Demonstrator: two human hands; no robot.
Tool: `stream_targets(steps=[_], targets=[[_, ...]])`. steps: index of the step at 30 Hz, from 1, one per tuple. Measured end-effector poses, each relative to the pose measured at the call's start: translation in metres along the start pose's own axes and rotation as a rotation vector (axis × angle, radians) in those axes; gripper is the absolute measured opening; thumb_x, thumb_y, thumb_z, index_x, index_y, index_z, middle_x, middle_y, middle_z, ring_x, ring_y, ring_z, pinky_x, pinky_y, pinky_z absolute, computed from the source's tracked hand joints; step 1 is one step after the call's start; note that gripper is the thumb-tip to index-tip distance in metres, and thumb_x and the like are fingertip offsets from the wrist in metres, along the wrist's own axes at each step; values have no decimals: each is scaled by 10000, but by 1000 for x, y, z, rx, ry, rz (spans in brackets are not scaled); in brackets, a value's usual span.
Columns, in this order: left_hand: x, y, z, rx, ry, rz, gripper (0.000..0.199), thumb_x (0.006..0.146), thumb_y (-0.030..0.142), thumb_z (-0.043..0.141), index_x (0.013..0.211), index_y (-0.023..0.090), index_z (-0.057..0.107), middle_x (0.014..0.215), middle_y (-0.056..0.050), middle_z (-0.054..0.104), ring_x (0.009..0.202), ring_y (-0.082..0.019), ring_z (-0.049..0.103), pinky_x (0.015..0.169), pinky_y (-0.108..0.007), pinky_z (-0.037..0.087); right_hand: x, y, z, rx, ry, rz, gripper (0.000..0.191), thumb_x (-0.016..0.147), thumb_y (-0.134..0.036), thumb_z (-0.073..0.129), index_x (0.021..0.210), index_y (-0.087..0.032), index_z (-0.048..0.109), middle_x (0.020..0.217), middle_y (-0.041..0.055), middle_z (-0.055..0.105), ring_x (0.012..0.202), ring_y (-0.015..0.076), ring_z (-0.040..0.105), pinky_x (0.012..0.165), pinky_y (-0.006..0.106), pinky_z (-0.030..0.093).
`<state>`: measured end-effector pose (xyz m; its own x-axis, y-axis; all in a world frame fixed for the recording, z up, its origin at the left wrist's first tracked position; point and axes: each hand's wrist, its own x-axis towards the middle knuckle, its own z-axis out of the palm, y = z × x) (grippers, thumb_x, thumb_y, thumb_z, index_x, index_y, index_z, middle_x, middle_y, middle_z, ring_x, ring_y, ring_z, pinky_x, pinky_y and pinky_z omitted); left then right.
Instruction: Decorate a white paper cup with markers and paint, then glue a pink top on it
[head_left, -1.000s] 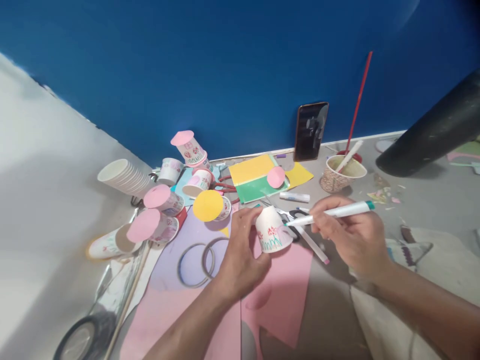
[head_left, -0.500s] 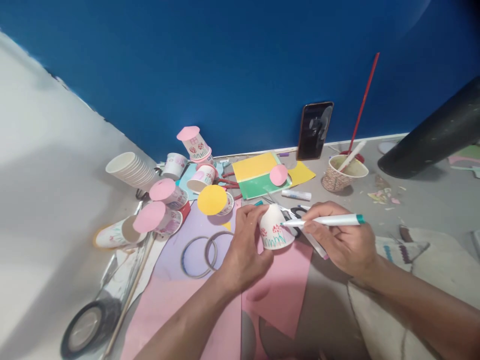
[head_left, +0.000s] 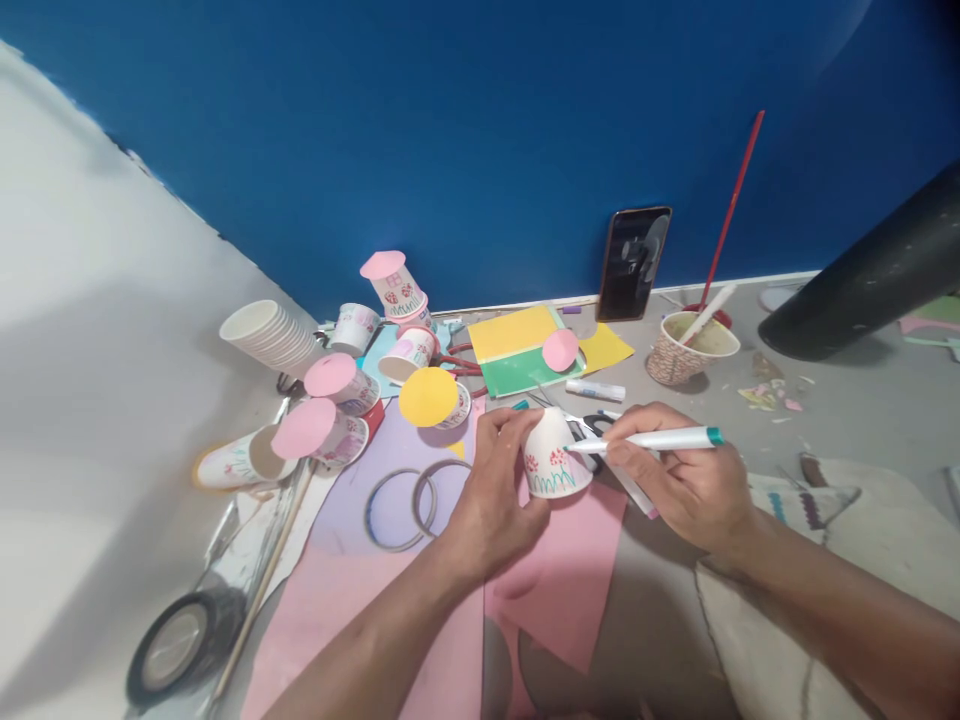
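An upside-down white paper cup (head_left: 551, 455) with red flowers and green grass strokes is gripped on its left side by my left hand (head_left: 496, 490). Between the thumb and fingers of my right hand (head_left: 679, 480) lies a white marker (head_left: 652, 440) with a green end. Its tip points left and meets the cup wall near the red flowers, touching or very close. Pink paper (head_left: 570, 590) is spread under and in front of the cup. Black-handled scissors (head_left: 598, 432) lie just behind the marker, partly hidden by my right hand, and another pen slants beneath it.
Several decorated cups, some topped with pink discs (head_left: 306, 428) or a yellow disc (head_left: 429, 397), stand at left near stacked cups (head_left: 266, 335). Two rings (head_left: 394, 510) lie on purple paper. Black tape (head_left: 169, 645) sits front left. A phone (head_left: 634, 262) leans on the blue wall beside a patterned cup (head_left: 675, 365).
The view has shifted slightly, moving the surroundings a little to the right in the picture. Both hands keep their holds, with the marker tip still at the cup's flowers.
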<state>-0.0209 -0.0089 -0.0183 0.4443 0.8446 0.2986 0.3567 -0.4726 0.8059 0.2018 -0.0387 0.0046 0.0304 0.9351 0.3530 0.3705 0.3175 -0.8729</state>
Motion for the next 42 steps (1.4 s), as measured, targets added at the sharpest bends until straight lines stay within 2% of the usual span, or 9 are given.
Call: stream_targets(steps=[7, 13, 18, 26, 36, 42], targets=[[-1, -1, 0, -11, -4, 5, 913, 661, -68, 623, 1470, 322, 460, 1343, -110, 461, 1365, -323, 486, 1145, -511, 514, -3, 0, 0, 10, 9, 10, 125, 977, -372, 700, 905, -281, 744, 636, 18, 670, 711, 231, 731, 548, 310, 512], [-1, -1, 1, -12, 7, 5, 867, 712, -45, 645, 1479, 315, 467, 1371, -119, 459, 1395, -319, 477, 1167, -511, 504, -1, 1, -1, -35, -26, -11, 147, 988, -376, 685, 896, -274, 735, 673, 27, 694, 647, 206, 697, 511, 293, 479], [-1, -1, 0, -11, 0, 3, 866, 718, -36, 660, 1484, 316, 467, 1367, -119, 456, 1390, -319, 487, 1156, -505, 515, -3, 4, -2, -58, 35, -23, 161, 991, -391, 683, 892, -270, 723, 687, 22, 701, 564, 183, 655, 480, 290, 466], [-1, 0, 2, -4, 10, -4, 876, 688, -67, 631, 1470, 297, 479, 1377, -124, 450, 1380, -315, 506, 1187, -513, 485, -4, 0, -1, -90, 37, -74, 90, 979, -328, 694, 916, -274, 729, 761, 32, 746, 659, 202, 740, 521, 286, 509], [-3, -5, 6, 51, 15, 41, 936, 700, -56, 656, 1526, 322, 431, 1417, -124, 446, 1429, -325, 457, 1200, -507, 480, -3, -3, 1, -122, 5, -115, 83, 989, -326, 691, 926, -286, 725, 583, -18, 640, 695, 226, 760, 637, 325, 578], [-3, -6, 7, 46, 5, 40, 943, 698, -48, 658, 1533, 325, 426, 1430, -118, 436, 1451, -323, 433, 1216, -510, 467, -3, -3, -1, -148, 42, -117, 96, 988, -304, 683, 914, -253, 720, 739, 18, 746, 705, 217, 771, 614, 307, 577]])
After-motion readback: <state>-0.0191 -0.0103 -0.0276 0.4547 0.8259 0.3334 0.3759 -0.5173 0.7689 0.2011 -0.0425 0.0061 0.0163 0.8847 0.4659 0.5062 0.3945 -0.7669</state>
